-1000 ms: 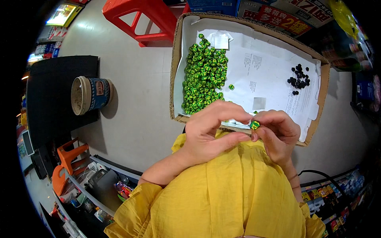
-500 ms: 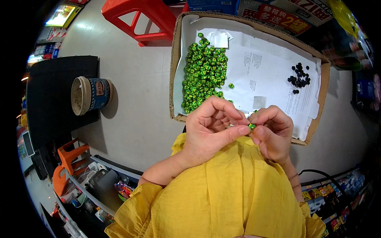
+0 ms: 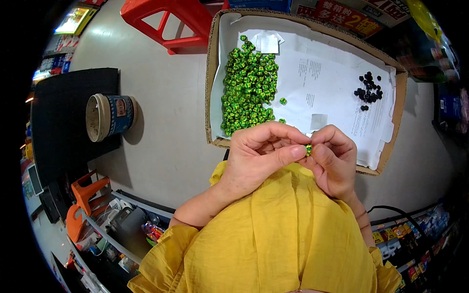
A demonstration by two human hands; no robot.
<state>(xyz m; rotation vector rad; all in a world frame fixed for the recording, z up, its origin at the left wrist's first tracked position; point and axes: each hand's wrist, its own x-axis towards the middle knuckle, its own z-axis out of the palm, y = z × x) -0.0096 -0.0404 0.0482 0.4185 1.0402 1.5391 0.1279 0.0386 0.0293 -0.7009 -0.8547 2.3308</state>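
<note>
Between my two hands, in front of my yellow top, sits a small faceted green-and-yellow bead-like piece. My left hand pinches it from one side with thumb and forefinger. From the other side the thumb and forefinger of my right hand close on it. Beyond the hands, a shallow cardboard box lined with white paper holds a heap of similar green pieces at its left. A smaller cluster of black pieces lies at the right. One green piece rests apart from the heap.
Small paper squares lie on the lining. Behind the box's left corner stands a red plastic stool. A white-and-blue bucket is at the left, and an orange stool at the lower left. Stocked shelves are at the lower right.
My hands have shifted slightly, and the pinched green piece is turned a little between the fingers. The box appears slightly higher and further left in view.
</note>
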